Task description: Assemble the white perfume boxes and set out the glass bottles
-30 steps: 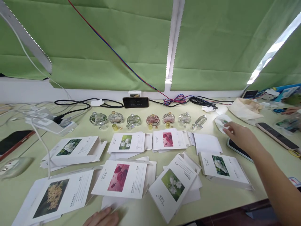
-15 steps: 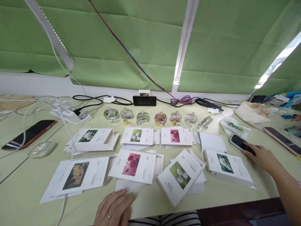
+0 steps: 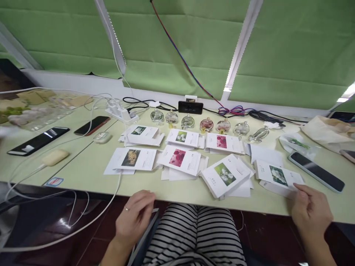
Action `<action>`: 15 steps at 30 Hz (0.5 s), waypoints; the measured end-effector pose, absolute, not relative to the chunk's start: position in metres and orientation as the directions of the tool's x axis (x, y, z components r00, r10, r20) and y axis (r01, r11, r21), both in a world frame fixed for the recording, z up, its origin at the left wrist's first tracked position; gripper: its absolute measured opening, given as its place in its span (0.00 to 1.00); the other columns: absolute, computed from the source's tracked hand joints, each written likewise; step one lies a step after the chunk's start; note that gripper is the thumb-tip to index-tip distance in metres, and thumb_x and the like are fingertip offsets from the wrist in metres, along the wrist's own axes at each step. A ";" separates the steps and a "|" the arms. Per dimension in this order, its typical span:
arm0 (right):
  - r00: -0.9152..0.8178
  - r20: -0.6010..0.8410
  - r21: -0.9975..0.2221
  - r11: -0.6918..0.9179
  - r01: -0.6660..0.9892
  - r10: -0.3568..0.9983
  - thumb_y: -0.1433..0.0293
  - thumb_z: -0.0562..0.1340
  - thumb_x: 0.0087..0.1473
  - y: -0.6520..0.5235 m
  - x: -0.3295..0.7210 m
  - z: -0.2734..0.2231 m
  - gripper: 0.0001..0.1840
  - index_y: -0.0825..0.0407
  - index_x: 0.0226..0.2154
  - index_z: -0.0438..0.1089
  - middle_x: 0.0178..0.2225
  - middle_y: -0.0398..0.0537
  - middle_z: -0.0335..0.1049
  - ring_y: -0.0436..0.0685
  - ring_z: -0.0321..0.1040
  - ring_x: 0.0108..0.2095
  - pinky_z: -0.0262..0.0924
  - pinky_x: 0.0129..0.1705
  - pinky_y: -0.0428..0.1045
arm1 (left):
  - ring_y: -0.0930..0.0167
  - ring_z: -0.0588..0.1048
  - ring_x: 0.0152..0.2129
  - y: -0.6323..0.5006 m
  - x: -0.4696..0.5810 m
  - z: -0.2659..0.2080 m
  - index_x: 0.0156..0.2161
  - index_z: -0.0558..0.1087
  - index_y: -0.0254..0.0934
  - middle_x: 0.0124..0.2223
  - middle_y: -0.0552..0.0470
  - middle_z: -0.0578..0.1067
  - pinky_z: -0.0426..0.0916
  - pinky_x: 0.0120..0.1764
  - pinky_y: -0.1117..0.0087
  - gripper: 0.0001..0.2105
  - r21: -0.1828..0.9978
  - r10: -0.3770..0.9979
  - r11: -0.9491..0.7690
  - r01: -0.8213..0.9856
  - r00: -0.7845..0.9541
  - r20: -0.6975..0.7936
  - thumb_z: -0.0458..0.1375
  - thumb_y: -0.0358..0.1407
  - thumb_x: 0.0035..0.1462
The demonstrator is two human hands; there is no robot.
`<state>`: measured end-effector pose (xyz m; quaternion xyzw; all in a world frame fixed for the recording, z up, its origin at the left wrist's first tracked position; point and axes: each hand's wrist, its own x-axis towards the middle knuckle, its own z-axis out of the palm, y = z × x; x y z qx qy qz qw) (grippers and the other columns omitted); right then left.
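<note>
My right hand (image 3: 313, 210) is at the right end of a white flat box (image 3: 277, 175) printed with white flowers. Its fingers are curled, with the index fingertip over the box's corner. The box rests on the table. At the front edge of the table, my left hand (image 3: 136, 213), with a ring on one finger, is loosely bent and holds nothing. More white boxes lie in two rows, among them one with a tilted white-flower picture (image 3: 227, 175), one with red roses (image 3: 180, 159) and one with a yellow flower (image 3: 138, 159).
Several round glass bottles (image 3: 206, 125) stand in a row behind the boxes, with small caps beside them. A propped phone (image 3: 190, 107) shows a timer. Another phone (image 3: 316, 171) lies at right. At left are a power strip (image 3: 120, 112), white cables and more phones (image 3: 38, 141).
My right hand has left the phone at the right and come to the box's end. The phone lies turned, nearer the front edge. The view has swung left and down.
</note>
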<state>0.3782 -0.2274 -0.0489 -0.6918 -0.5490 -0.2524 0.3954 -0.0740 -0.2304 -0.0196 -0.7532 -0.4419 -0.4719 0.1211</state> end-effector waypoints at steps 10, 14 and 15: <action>0.230 0.801 -0.225 -0.078 0.971 0.553 0.61 0.45 0.51 -0.210 0.402 -0.060 0.21 0.52 0.31 0.70 0.30 0.58 0.71 0.67 0.66 0.36 0.55 0.43 0.60 | 0.71 0.76 0.26 -0.305 -0.182 -0.054 0.37 0.72 0.40 0.32 0.54 0.78 0.69 0.31 0.75 0.11 0.162 0.776 -0.295 0.941 0.137 0.616 0.49 0.41 0.58; 0.187 0.809 -0.183 -0.064 0.981 0.557 0.61 0.44 0.51 -0.205 0.404 -0.060 0.22 0.54 0.28 0.70 0.28 0.57 0.71 0.65 0.65 0.33 0.53 0.39 0.58 | 0.71 0.77 0.28 -0.315 -0.199 -0.086 0.36 0.73 0.40 0.32 0.53 0.78 0.69 0.34 0.75 0.13 0.207 0.851 -0.288 0.935 0.151 0.504 0.48 0.43 0.57; 0.180 0.814 -0.174 -0.062 0.983 0.552 0.62 0.44 0.52 -0.205 0.404 -0.060 0.23 0.54 0.28 0.70 0.28 0.57 0.71 0.65 0.64 0.33 0.53 0.39 0.57 | 0.70 0.77 0.28 -0.315 -0.199 -0.093 0.36 0.73 0.40 0.32 0.53 0.78 0.69 0.34 0.75 0.14 0.238 0.872 -0.263 0.935 0.125 0.473 0.48 0.44 0.57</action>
